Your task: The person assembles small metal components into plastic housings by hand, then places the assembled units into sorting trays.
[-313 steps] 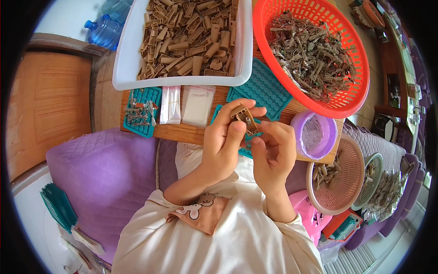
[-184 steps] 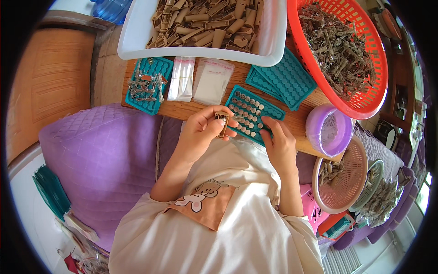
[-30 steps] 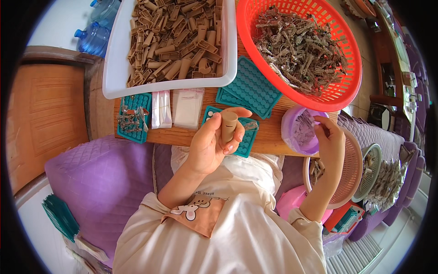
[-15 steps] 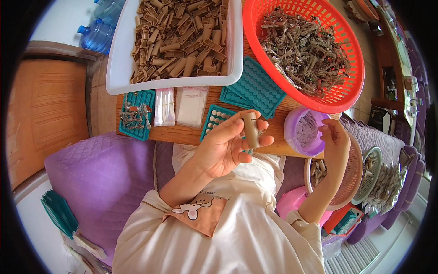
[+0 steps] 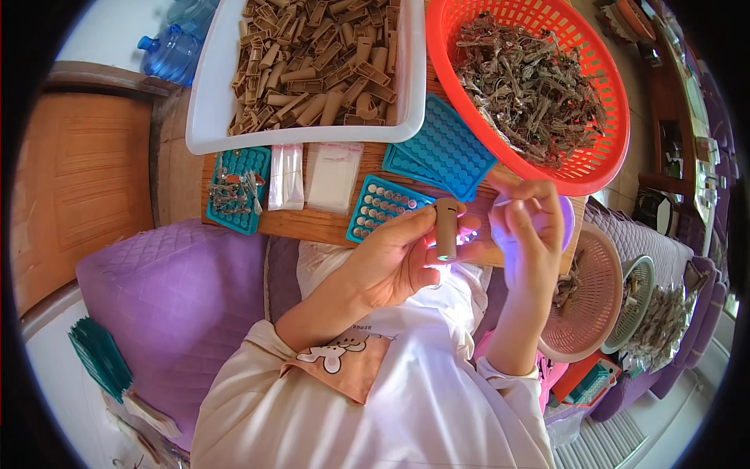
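Note:
My left hand (image 5: 383, 262) holds a tan plastic casing (image 5: 446, 227) roughly upright between thumb and fingers. Bright bluish-white light shines at its lower end and beside it, over my fingers. To its right my raised right hand (image 5: 531, 242) has thumb and fingertips pinched on a small whitish piece (image 5: 502, 202), whose kind is too small to make out. Behind that hand a purple bowl (image 5: 568, 219) is mostly hidden. Just left of the casing lies a teal tray (image 5: 355, 223) with round silvery button cells (image 5: 384, 205) in its pockets.
A white bin (image 5: 305, 139) of tan casings stands at the back, beside a red basket (image 5: 617, 141) full of tangled wire bundles. Teal trays (image 5: 445, 148), clear plastic bags (image 5: 334, 176) and a tray of wired parts (image 5: 237, 191) lie on the wooden table. Pink basket (image 5: 594, 320) at right.
My right hand has come left from the purple bowl, toward the casing, now with a small whitish piece pinched. The casing has shifted slightly right, and a bright light now shows at it.

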Demonstrator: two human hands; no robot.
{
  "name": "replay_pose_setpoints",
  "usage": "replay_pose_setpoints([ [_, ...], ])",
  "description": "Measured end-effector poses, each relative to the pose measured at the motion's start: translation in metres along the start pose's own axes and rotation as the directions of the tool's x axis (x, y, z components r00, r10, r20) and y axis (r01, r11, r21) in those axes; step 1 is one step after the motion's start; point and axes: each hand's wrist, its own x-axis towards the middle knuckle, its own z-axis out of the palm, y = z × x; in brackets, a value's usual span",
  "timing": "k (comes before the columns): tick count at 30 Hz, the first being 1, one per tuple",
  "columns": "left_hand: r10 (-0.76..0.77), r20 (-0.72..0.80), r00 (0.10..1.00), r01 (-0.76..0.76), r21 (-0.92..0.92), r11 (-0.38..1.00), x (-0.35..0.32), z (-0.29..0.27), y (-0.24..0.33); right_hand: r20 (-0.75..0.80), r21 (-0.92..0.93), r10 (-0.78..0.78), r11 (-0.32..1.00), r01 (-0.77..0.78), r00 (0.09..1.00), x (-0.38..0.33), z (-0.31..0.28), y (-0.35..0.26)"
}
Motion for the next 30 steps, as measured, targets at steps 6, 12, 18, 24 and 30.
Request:
replay_pose_setpoints([
  [6, 0.072, -0.007, 0.997, -0.070, 0.176, 0.982, -0.002, 0.002, -0.003, 0.075, 0.088, 0.024, 0.996, -0.031, 0.997, 0.005, 0.025, 0.016],
  [12, 0.107, 0.037, 0.994, -0.113, 0.244, 0.963, -0.002, -0.004, -0.003, 0.099, 0.192, 0.132, 0.970, -0.149, 0.986, -0.002, 0.025, 0.020],
  [18, 0.110, 0.006, 0.994, -0.106, 0.320, 0.941, -0.006, -0.001, -0.003, 0.223, -0.062, -0.006, 0.998, 0.020, 0.975, -0.002, 0.013, 0.026],
  [24, 0.209, -0.042, 0.977, -0.137, 0.631, 0.764, -0.011, 0.013, -0.009, 0.319, 0.073, -0.061, 0.997, 0.039, 0.946, -0.002, 0.006, 0.023],
  [30, 0.166, -0.014, 0.986, -0.127, 0.588, 0.799, -0.007, 0.006, -0.008, 0.358, -0.031, -0.048, 0.998, 0.063, 0.932, -0.004, 0.002, 0.017],
])
